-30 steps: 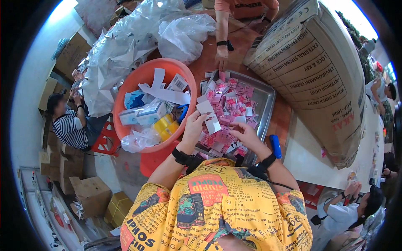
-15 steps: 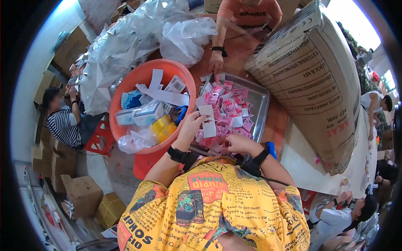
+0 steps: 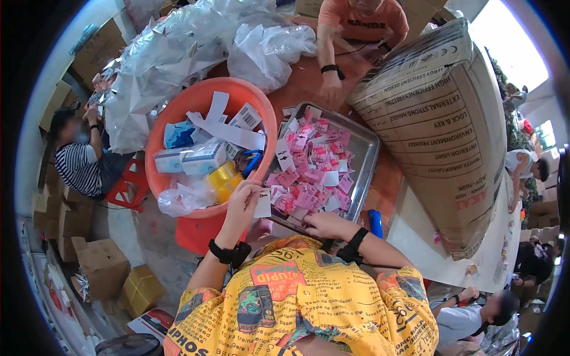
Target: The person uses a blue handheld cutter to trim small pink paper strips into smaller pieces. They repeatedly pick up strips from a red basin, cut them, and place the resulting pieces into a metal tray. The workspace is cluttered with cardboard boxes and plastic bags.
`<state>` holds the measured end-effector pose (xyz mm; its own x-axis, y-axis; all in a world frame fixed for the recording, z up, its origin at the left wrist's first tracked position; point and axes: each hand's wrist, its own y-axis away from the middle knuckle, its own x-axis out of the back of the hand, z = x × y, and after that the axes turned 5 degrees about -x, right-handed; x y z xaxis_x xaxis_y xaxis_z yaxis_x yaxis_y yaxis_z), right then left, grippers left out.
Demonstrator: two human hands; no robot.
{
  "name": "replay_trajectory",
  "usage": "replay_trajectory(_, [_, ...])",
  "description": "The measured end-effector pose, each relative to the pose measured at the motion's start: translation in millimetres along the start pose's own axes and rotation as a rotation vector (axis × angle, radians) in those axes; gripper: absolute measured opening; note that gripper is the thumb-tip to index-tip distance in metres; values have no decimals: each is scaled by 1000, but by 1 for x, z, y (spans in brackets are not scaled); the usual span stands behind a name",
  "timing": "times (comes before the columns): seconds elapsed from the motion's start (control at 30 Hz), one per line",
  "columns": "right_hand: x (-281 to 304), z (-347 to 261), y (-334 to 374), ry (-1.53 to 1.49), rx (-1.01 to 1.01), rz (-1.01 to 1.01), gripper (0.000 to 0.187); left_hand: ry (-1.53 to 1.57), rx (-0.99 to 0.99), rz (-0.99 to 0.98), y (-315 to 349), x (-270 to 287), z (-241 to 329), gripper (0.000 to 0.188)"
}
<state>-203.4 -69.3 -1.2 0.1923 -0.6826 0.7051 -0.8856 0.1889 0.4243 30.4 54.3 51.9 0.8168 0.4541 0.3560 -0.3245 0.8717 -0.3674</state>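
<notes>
My left hand (image 3: 242,200) is raised between the orange basin and the tray, its thumb and fingers pinching a small white card (image 3: 263,203). At the tray's near edge, my right hand (image 3: 328,226) has its fingers curled in beside the pile; anything in them is too small to make out. A heap of small pink cards or packets (image 3: 312,159), with some white pieces among them, fills most of the metal tray (image 3: 369,148). Another white card (image 3: 284,155) lies on the heap's left side.
The orange basin (image 3: 268,113) at left holds white strips, boxes, yellow tape rolls (image 3: 224,177) and a blue-handled tool. A tall carton (image 3: 439,136) leans at right. A blue object (image 3: 374,223) lies beside the tray. Across the table, a co-worker's hand (image 3: 331,89) rests near the tray.
My left hand has drawn back toward me, from over the tray's left side, with the white card. My right hand has shifted slightly nearer and left. The co-worker's hand has pulled away from the pile.
</notes>
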Motion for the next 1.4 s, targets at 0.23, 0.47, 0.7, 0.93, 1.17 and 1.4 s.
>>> replay_trajectory(0.23, [-21,-1,12,257,38,7,25,-161,-220,-116,-1,5,4,20])
replay_trajectory(0.47, [-5,8,14,283,74,175,25,-235,-284,-146,7,12,-1,22])
replay_trajectory(0.7, [24,35,3,312,33,159,30,-188,-284,-92,3,7,2,18])
replay_trajectory(0.93, [32,37,0,364,-86,186,41,339,146,17,-6,-21,-4,18])
replay_trajectory(1.17, [74,-37,26,-386,25,736,45,743,535,-75,-38,-57,4,24])
replay_trajectory(1.4, [57,-36,36,-1010,176,871,15,733,409,-181,-53,-88,33,24])
